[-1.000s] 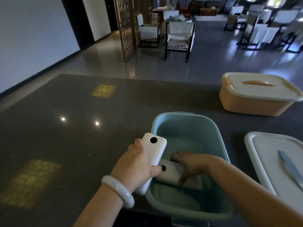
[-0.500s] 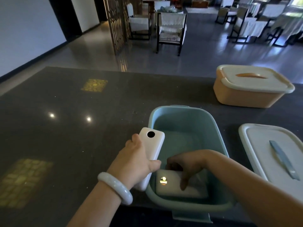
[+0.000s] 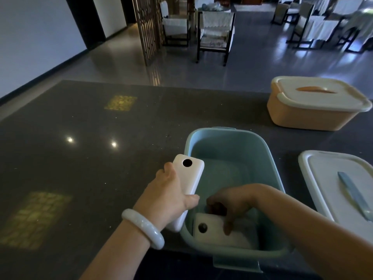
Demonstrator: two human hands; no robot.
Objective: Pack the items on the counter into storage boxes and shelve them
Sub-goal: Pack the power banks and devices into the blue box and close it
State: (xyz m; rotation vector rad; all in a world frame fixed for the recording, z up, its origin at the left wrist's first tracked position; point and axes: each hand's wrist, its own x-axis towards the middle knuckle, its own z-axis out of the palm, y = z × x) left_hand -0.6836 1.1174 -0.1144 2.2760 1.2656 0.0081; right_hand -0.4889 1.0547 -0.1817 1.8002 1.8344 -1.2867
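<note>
Head view: blue storage box (image 3: pixel 268 158) on counter (image 3: pixel 80 158), lid off. Right hand (image 3: pixel 228 205), fingertips pressing white device (image 3: pixel 220 231) flat on box floor. Left hand (image 3: pixel 169 193) clasped around second white device (image 3: pixel 188 178) beside rim. Advice: seat first against wall, lower second alongside.

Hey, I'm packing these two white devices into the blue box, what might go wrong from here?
1. The blue box overhangs the counter's near edge; pressing inside could tip it off.
2. The left hand holds its device outside the rim; it may catch going in.
3. The right hand rests on the packed device; fingers could get pinched.
</note>
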